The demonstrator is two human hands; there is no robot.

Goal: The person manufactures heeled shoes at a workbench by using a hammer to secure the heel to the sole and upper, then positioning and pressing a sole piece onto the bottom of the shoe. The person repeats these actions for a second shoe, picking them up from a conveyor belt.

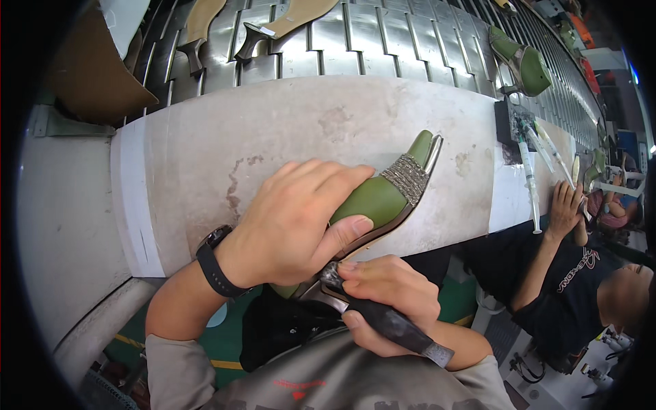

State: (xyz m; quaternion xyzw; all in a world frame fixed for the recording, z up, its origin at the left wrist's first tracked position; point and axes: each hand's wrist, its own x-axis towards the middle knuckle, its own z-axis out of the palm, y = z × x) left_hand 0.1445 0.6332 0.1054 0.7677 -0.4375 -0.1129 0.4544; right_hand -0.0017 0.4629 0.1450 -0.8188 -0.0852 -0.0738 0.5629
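Note:
My left hand [294,219], with a dark watch on its wrist, is wrapped over a green shoe [371,204]. The shoe slants over the table's near edge. A grey woven band crosses it near its far end, where a shiny silvery edge shows. Close to my body, my right hand [396,290] grips a dark-handled tool [393,326] with a flat metallic butt. The tool's other end is at the shoe's near, lower part, beside my left thumb; its working tip is hard to make out. A shiny part [326,298] shows below my left hand.
A stained pale tabletop [307,130] lies before me. Behind it runs a metal-slat conveyor [369,41] carrying tan heeled soles [301,17] and another green shoe [525,65]. Syringes [530,178] stand in a dark holder [509,126] at right, beside a co-worker's hand [564,212].

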